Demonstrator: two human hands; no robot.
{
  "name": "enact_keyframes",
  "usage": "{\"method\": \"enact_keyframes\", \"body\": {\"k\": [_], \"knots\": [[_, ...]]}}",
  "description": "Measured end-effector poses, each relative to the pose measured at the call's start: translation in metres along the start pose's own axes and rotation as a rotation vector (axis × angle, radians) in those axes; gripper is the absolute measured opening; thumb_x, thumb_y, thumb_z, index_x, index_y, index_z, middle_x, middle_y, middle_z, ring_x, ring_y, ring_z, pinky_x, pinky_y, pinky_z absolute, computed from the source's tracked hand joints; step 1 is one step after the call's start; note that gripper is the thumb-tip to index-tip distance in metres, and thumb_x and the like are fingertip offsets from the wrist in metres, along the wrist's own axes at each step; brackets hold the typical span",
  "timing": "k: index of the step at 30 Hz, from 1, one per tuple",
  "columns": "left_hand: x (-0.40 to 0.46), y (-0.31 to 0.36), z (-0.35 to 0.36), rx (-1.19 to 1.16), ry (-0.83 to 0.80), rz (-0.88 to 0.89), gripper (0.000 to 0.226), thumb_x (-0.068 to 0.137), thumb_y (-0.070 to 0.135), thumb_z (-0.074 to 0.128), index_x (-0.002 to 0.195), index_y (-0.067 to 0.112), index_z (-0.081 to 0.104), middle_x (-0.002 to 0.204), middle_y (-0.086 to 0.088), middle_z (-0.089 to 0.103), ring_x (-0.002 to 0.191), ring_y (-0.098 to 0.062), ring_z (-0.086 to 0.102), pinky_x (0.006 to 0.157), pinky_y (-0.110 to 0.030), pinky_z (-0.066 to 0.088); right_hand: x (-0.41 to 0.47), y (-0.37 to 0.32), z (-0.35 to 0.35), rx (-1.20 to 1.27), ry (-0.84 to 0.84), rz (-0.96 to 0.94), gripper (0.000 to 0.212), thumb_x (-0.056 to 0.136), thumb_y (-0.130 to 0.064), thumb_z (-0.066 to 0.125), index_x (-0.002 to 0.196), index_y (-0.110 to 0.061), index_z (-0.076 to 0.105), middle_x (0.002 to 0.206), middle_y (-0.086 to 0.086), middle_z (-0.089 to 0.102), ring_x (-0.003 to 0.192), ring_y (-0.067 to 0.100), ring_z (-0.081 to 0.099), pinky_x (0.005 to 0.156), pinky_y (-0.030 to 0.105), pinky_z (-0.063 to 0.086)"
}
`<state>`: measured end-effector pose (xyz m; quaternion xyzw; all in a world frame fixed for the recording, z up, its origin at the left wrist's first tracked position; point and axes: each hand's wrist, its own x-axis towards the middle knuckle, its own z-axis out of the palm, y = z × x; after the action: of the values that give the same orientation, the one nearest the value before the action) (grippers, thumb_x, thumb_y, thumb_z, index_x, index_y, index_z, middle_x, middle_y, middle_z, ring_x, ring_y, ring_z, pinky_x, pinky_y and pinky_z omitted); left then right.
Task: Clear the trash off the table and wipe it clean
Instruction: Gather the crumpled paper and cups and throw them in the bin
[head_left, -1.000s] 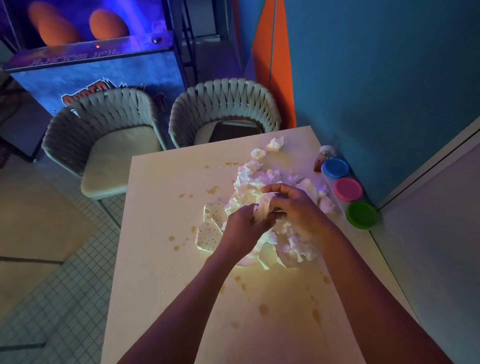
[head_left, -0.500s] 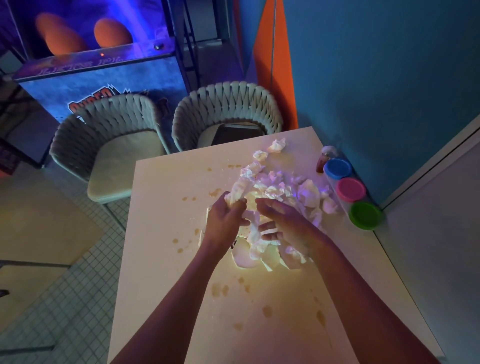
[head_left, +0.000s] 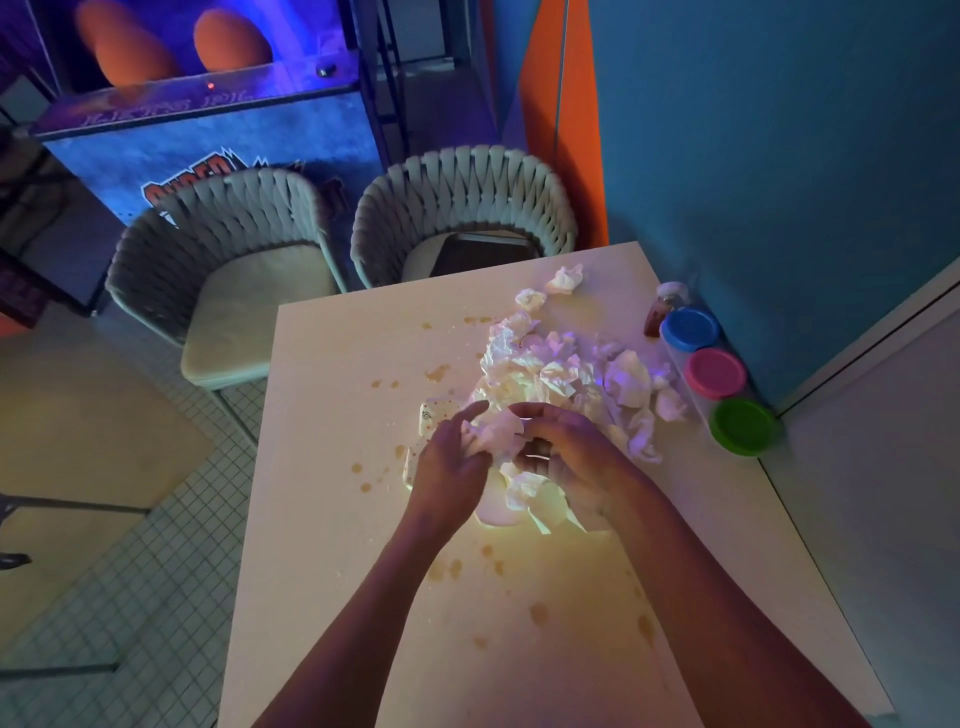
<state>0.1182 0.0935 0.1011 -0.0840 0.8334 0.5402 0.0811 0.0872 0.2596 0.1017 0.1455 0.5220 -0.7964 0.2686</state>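
A heap of crumpled white tissues (head_left: 561, 374) covers the middle of the pale table (head_left: 337, 519). My left hand (head_left: 449, 462) and my right hand (head_left: 571, 457) meet at the near edge of the heap, and both curl round one crumpled tissue wad (head_left: 493, 434) between them. Under my hands lie a dotted paper wrapper (head_left: 431, 415) and more tissue (head_left: 530, 493). Two loose tissue balls (head_left: 565, 278) sit near the far edge. Brown spill spots (head_left: 537, 613) dot the tabletop.
Three tubs with blue (head_left: 690, 327), pink (head_left: 716, 373) and green (head_left: 743, 426) lids line the right edge by the blue wall, with a small bottle (head_left: 662, 306) behind them. Two woven chairs (head_left: 228, 249) stand beyond the table, in front of an arcade machine (head_left: 197, 119).
My hands came together on one wad at the near side of the heap; half a second ago they were spread apart in the tissues. The view shifted slightly.
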Motion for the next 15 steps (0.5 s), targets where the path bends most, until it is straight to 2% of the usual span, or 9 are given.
{"method": "enact_keyframes", "body": {"k": [3, 5, 7, 9, 11, 13, 15], "knots": [[-0.002, 0.0, 0.006, 0.054, -0.109, 0.031, 0.056, 0.073, 0.012, 0.051, 0.111, 0.05, 0.063, 0.094, 0.01, 0.071, 0.085, -0.013, 0.066, 0.07, -0.029, 0.052, 0.004, -0.002, 0.002, -0.053, -0.013, 0.007, 0.022, 0.093, -0.003, 0.054, 0.1, -0.017, 0.071, 0.096, 0.013, 0.066, 0.082, 0.023, 0.059, 0.066, 0.03, 0.051], [-0.002, -0.001, 0.009, 0.069, -0.164, 0.03, 0.053, 0.082, 0.008, 0.055, 0.119, 0.045, 0.064, 0.094, 0.014, 0.071, 0.085, -0.006, 0.065, 0.069, -0.021, 0.049, 0.006, -0.003, 0.002, -0.122, -0.028, 0.016, 0.021, 0.093, -0.009, 0.056, 0.099, -0.022, 0.071, 0.095, 0.009, 0.069, 0.083, 0.022, 0.06, 0.065, 0.03, 0.051], [0.001, -0.005, 0.012, 0.091, -0.185, -0.012, 0.038, 0.086, 0.01, 0.059, 0.117, 0.032, 0.066, 0.093, 0.01, 0.071, 0.084, -0.008, 0.065, 0.071, -0.023, 0.049, 0.008, -0.002, 0.003, -0.257, 0.002, 0.019, 0.02, 0.092, -0.017, 0.055, 0.1, -0.027, 0.07, 0.094, 0.005, 0.071, 0.079, 0.02, 0.06, 0.064, 0.029, 0.048], [0.005, -0.005, 0.014, 0.148, -0.18, -0.057, 0.023, 0.084, 0.022, 0.06, 0.104, 0.019, 0.069, 0.087, 0.002, 0.072, 0.08, -0.017, 0.065, 0.072, -0.034, 0.051, 0.01, -0.001, 0.002, -0.395, 0.079, 0.003, 0.02, 0.093, -0.021, 0.053, 0.101, -0.03, 0.068, 0.093, 0.003, 0.069, 0.07, 0.017, 0.056, 0.059, 0.027, 0.043], [0.007, -0.004, 0.016, 0.175, -0.178, -0.082, 0.033, 0.075, 0.034, 0.055, 0.092, 0.009, 0.068, 0.083, -0.011, 0.071, 0.075, -0.028, 0.065, 0.072, -0.045, 0.053, 0.013, 0.0, 0.001, -0.443, 0.155, -0.024, 0.018, 0.096, -0.022, 0.05, 0.104, -0.028, 0.066, 0.091, 0.004, 0.064, 0.064, 0.016, 0.051, 0.05, 0.024, 0.038], [0.007, -0.007, 0.018, 0.173, -0.175, -0.088, 0.031, 0.073, 0.033, 0.053, 0.085, 0.007, 0.066, 0.079, -0.014, 0.07, 0.071, -0.032, 0.065, 0.069, -0.048, 0.054, 0.013, 0.001, -0.001, -0.414, 0.206, -0.029, 0.016, 0.098, -0.023, 0.05, 0.108, -0.022, 0.064, 0.088, 0.003, 0.06, 0.062, 0.017, 0.052, 0.048, 0.023, 0.039], [0.008, -0.012, 0.018, 0.119, -0.152, -0.123, 0.024, 0.082, 0.029, 0.055, 0.088, 0.009, 0.066, 0.082, -0.012, 0.071, 0.076, -0.031, 0.069, 0.065, -0.042, 0.056, 0.012, 0.001, -0.003, -0.326, 0.239, -0.017, 0.017, 0.099, -0.024, 0.052, 0.11, -0.016, 0.062, 0.085, 0.003, 0.06, 0.057, 0.016, 0.057, 0.051, 0.026, 0.047]]}}
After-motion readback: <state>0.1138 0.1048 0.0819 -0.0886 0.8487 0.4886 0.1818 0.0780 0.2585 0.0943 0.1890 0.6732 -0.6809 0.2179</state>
